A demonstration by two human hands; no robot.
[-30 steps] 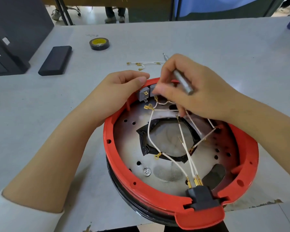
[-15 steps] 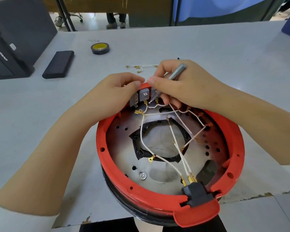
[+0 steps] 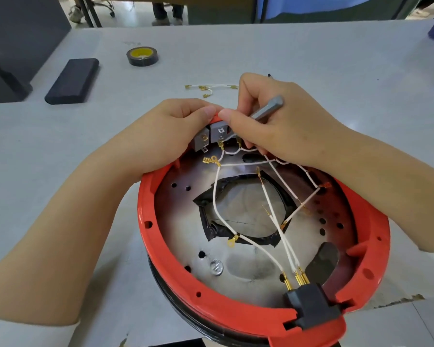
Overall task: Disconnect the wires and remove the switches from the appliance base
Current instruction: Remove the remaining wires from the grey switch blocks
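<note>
Head view: the red appliance base (image 3: 161, 249) lies open-side up on the grey tabletop (image 3: 311, 53), and the grey switches (image 3: 217, 132) sit at its far rim, directly under both hands; the left hand (image 3: 166, 136) curls over that rim from the left, its fingers clamped on the red edge just above the leftmost switch, seemingly steadying the base; the right hand (image 3: 276, 123) comes in from the right, its grip closed round a grey metal tool (image 3: 266, 108); the tool's long axis slopes from upper right down to lower left, and its tip reaches the terminals of the middle switch, touching or just short of them, I cannot tell which; so the switches lie below and to the left of the right grip, and right beneath the left one, which looks the nearer of the two; the white wires (image 3: 273, 209) run from those terminals toward the viewer, across the metal plate to the black connector (image 3: 311, 304) at the near rim; several gold terminals already hang free; a few loose wires (image 3: 211, 87) lie on the tabletop beyond the hands; the next move likely turns on levering along the tool's slope, pulling a terminal away from the switch toward the viewer.
</note>
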